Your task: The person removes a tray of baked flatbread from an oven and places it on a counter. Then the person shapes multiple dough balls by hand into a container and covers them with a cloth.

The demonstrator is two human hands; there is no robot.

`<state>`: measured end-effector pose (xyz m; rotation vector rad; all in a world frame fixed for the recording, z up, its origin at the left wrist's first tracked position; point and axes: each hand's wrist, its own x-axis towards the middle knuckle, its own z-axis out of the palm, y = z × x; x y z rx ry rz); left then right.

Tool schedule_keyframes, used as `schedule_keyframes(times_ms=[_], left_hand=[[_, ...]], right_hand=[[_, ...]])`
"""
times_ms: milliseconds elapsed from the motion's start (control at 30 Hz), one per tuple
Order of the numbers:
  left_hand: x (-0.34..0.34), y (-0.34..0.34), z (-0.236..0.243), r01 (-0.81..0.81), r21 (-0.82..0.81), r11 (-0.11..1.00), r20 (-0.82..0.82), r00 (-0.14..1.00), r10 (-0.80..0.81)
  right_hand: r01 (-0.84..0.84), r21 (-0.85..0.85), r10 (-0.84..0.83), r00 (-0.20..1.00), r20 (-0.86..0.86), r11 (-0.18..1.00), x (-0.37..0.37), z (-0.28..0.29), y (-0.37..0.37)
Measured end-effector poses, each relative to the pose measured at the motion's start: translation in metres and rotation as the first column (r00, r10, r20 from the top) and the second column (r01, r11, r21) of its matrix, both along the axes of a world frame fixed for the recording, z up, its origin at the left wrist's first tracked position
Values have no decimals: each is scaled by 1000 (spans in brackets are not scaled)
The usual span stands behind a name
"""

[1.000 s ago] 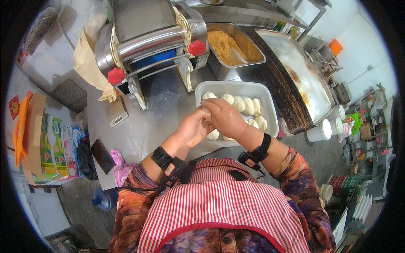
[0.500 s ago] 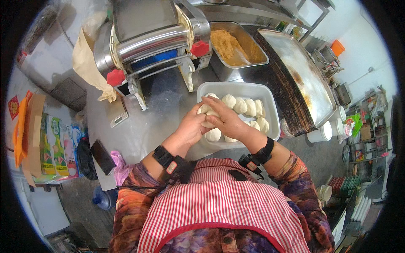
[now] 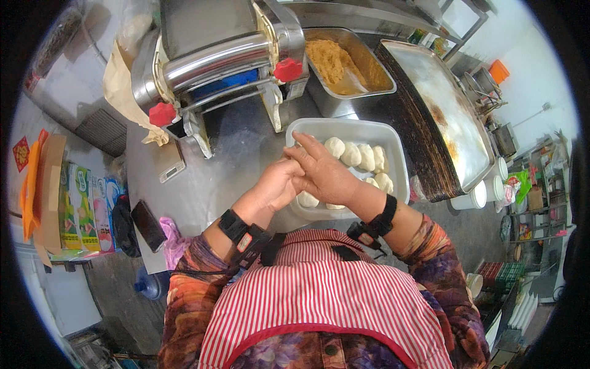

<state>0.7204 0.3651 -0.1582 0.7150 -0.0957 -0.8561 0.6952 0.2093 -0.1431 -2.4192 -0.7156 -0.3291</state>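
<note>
Over the left end of a white plastic tub [image 3: 402,184], my two hands are pressed together. My left hand [image 3: 279,183] is closed underneath, and my right hand [image 3: 326,172] lies across it with its fingers stretched over. The dough ball seen between them in the earlier frame is now hidden by the palms and fingers. Several pale, smooth dough balls [image 3: 351,154] sit in the tub, in a row along its far side and more along the near side. My hands cover part of the tub's left end.
A metal roller machine [image 3: 218,61] with red knobs stands at the far left of the steel table [image 3: 230,178]. Behind the tub is a steel pan of orange-brown filling [image 3: 332,61]. Stacked baking trays [image 3: 442,104] lie right. A small scale [image 3: 172,172] and phone [image 3: 147,226] are left.
The right hand has closed over the left, and the dough ball that showed between them is now covered. Both hands stay over the tub's left end. The view has shifted slightly.
</note>
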Motion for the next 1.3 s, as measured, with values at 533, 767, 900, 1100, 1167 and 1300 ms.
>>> schedule_keyframes(times_ms=[533,767,900,1100,1167,1300], left_hand=[[-5,-43,-9,-141,252,958,-45,987,157],[-14,-65,-5,14,-32,999,-222,975,-21],[-21,-75,-3,-2,-18,1000,-93,996,0],[-42,-82,-8,57,-76,995,-144,987,-67],[-43,-78,-11,30,-50,998,-163,986,-38],[-39,-50,-16,-233,-10,972,-150,962,229]], right_hand=[[7,138,21,979,-200,990,-7,-4,-49],[77,141,-42,970,-240,987,10,-19,-90],[-171,240,208,968,-139,956,-1,-18,-92],[-2,-18,-7,886,-464,1000,-19,-20,-97],[33,-7,-32,865,-500,999,-13,-25,-105],[129,-11,-129,977,-168,992,-11,-42,-112]])
